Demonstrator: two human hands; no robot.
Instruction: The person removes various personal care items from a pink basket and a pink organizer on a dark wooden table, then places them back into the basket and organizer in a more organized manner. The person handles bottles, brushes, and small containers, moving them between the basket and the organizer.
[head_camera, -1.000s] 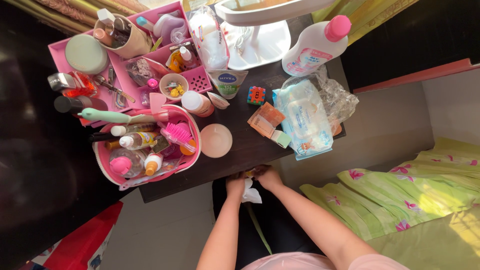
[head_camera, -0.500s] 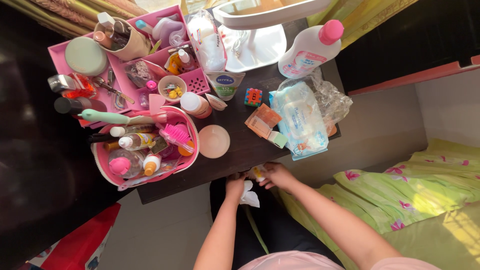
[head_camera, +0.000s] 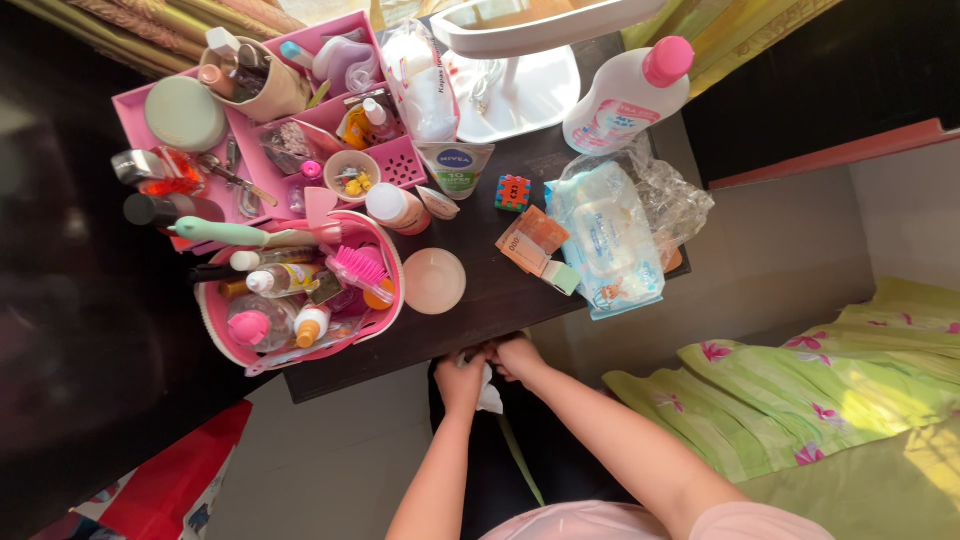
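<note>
My left hand (head_camera: 462, 380) is at the front edge of the dark table (head_camera: 490, 300), closed on a crumpled white tissue (head_camera: 489, 401) that hangs below it. My right hand (head_camera: 518, 358) touches the left hand, with its fingers curled on a small item pressed into the tissue. The fingers hide that item. Nearest on the table are a round pale pink lid (head_camera: 434, 281) and a small orange and white box (head_camera: 533, 241).
A pink basket (head_camera: 385, 310) of bottles and brushes stands at the left, with a pink organiser tray (head_camera: 400, 165) behind it. A wet-wipes pack (head_camera: 608, 235), a white bottle with a pink cap (head_camera: 625, 95) and a white lamp base (head_camera: 520, 90) are further back. Green floral bedding (head_camera: 800, 390) lies to the right.
My right hand had pulled a little to the right, showing a small white and yellow item. It has moved back against the left hand and the tissue.
</note>
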